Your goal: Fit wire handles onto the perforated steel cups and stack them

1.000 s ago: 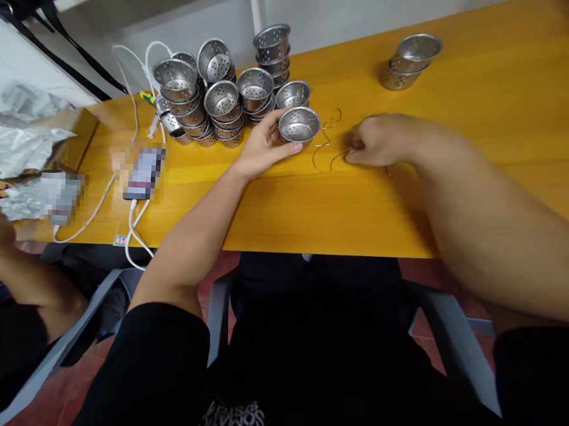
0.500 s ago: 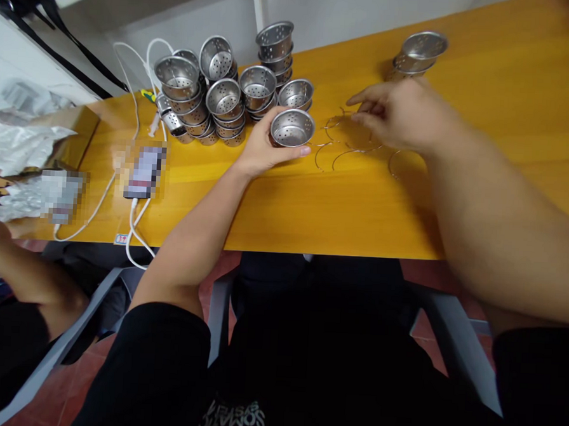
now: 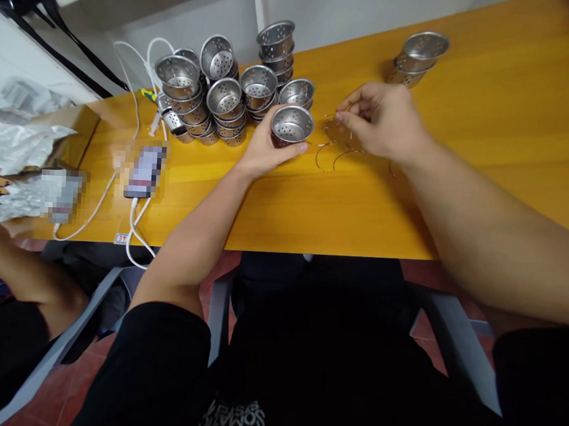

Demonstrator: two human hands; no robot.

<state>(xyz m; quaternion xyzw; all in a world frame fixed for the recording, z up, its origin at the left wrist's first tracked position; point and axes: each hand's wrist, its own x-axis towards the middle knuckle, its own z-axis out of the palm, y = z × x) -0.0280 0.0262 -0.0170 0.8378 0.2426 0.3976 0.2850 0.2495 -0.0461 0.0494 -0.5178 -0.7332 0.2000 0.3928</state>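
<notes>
My left hand [image 3: 262, 147] is wrapped around a perforated metal strainer cup [image 3: 293, 126], holding it upright with its rim up. To the right of it, my right hand [image 3: 383, 121] has thumb and forefinger pinched on a thin curved wire [image 3: 330, 138] over the table. More curved wires [image 3: 347, 153] lie just below and left of that hand; its fingers partly cover them. Beyond the held cup stand stacks of similar strainer cups [image 3: 224, 100].
A short stack of strainer cups [image 3: 423, 50] stands at the back right of the wooden table [image 3: 313, 214]. On the left lie a phone [image 3: 145, 171] with white cables and a cardboard box [image 3: 84, 132] under plastic bags [image 3: 28, 136]. Another person's arm [image 3: 28, 269] is at far left.
My right hand has moved left and slightly down toward the held cup, its fingertips closing on a wire. My left hand stays nearly still with the cup.
</notes>
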